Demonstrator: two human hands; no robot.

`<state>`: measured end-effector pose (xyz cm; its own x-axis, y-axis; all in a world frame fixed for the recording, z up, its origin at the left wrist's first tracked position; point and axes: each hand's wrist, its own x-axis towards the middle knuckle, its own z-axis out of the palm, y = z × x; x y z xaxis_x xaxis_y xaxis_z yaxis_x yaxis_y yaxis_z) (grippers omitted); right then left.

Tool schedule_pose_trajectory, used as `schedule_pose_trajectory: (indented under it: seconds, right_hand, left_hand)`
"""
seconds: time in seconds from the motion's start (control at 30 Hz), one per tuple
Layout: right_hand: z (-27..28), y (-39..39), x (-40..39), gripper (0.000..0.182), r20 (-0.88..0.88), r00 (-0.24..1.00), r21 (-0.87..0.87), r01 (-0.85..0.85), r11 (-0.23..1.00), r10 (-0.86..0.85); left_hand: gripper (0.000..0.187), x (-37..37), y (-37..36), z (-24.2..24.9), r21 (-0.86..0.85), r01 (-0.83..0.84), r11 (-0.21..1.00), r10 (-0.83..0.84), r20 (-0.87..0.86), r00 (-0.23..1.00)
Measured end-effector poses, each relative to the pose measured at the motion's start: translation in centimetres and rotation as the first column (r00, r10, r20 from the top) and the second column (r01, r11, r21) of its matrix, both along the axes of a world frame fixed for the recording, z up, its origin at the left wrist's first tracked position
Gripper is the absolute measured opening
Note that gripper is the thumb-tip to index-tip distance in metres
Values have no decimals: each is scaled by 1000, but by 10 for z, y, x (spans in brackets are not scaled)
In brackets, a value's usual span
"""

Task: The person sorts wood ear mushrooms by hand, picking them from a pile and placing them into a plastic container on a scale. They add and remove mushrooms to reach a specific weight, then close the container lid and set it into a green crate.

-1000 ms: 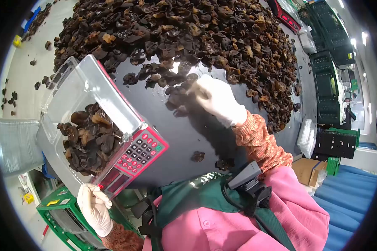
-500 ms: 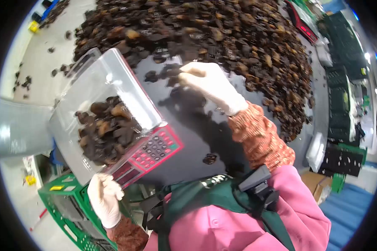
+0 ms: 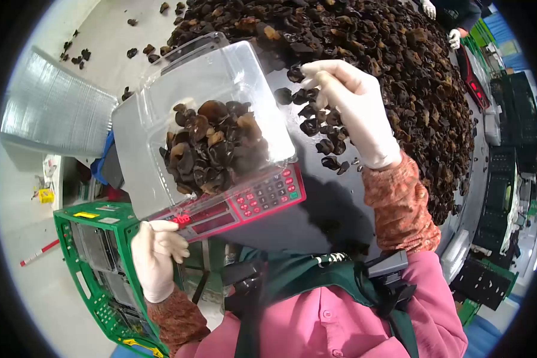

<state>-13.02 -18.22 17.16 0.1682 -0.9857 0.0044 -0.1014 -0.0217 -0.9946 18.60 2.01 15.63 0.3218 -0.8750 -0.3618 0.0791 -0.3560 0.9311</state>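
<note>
Dark brown wood ear mushrooms (image 3: 218,152) lie heaped in a clear plastic tray (image 3: 140,149), which rests on a red digital scale (image 3: 268,194). My right hand (image 3: 355,104), in a white glove, is over the table right of the tray. Its bent fingertips close on a dark wood ear mushroom (image 3: 295,73); several loose pieces (image 3: 325,128) lie beneath. At the scale's near left corner is my left hand (image 3: 158,256), gloved too. Its fingers are curled in, and nothing shows in them. Whether it touches the scale is hard to make out.
A large mushroom pile (image 3: 364,53) spreads across the table's far side. Stacked clear trays (image 3: 59,107) stand at the left, above a green crate (image 3: 101,215). Another person's gloved hand (image 3: 454,39) is near a second red scale (image 3: 472,77) at the far right.
The view has shifted, so the scale and tray appear farther right. My right hand has moved a little closer to the tray. My left hand stays by the scale's corner.
</note>
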Motion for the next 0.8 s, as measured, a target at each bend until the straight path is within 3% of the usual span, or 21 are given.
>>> schedule_pose_trajectory:
  seconds: [0.1, 0.17, 0.23, 0.27, 0.3, 0.37, 0.4, 0.5, 0.53, 0.57, 0.6, 0.63, 0.67, 0.7, 0.8]
  right_hand:
    - [-1, -20, -7, 29, 35, 999, -8, -35, 999, 36]
    - [-11, -37, -6, 37, 158, 981, -48, -110, 993, 116]
    - [-25, -62, 7, 43, 268, 940, -7, -215, 977, 209]
    - [-27, -72, 14, 52, 287, 927, 69, -270, 961, 240]
    - [-25, -74, 26, 53, 476, 860, 236, -327, 915, 184]
    - [-28, -76, 51, 63, 496, 849, 292, -363, 885, 185]
    - [-34, -82, 62, 72, 623, 755, 291, -467, 835, 205]
    - [-14, -74, 62, 87, 707, 542, -10, -635, 772, 455]
    - [0, -59, 64, 46, 754, 551, -65, -480, 875, 358]
    - [1, -57, 42, 44, 490, 682, -126, -561, 818, 543]
    - [7, -40, 34, 47, 74, 874, -163, -465, 870, 480]
    - [20, -13, 29, 49, -152, 881, -112, -466, 877, 449]
    - [18, 2, 24, 46, -420, 848, -178, -426, 887, 323]
    - [24, 15, 21, 43, -478, 788, 88, -396, 914, 388]
    - [-3, 34, 13, 36, -39, 903, 409, -376, 831, 427]
  left_hand:
    - [49, 26, 5, 1, -35, -105, 994, 102, -83, 991]
    - [47, 39, 8, 12, -82, -122, 989, 126, 46, 991]
    - [52, 48, 11, 22, -98, -162, 982, 167, 37, 985]
    - [54, 50, 10, 22, -73, -167, 983, 169, 34, 985]
    - [55, 50, 8, 20, -52, -162, 985, 164, 25, 986]
    - [59, 25, -6, 15, 20, -65, 998, 65, 9, 998]
    - [64, 18, -11, 4, 58, 27, 998, -22, -84, 996]
    - [91, 1, -22, -20, 50, 167, 985, -123, -480, 869]
    - [98, 3, -25, -23, 32, 171, 985, -126, -543, 830]
    - [105, 4, -23, -25, 15, 175, 984, -131, -604, 786]
    - [113, 4, -22, -27, -57, 177, 983, -178, -571, 801]
    - [120, 5, -21, -29, -104, 183, 978, -208, -605, 769]
    - [109, 4, -20, -27, -122, 180, 976, -218, -574, 789]
    - [99, 3, -19, -25, -135, 180, 974, -225, -543, 809]
    - [64, -9, -24, -12, 27, 251, 968, -241, -202, 949]
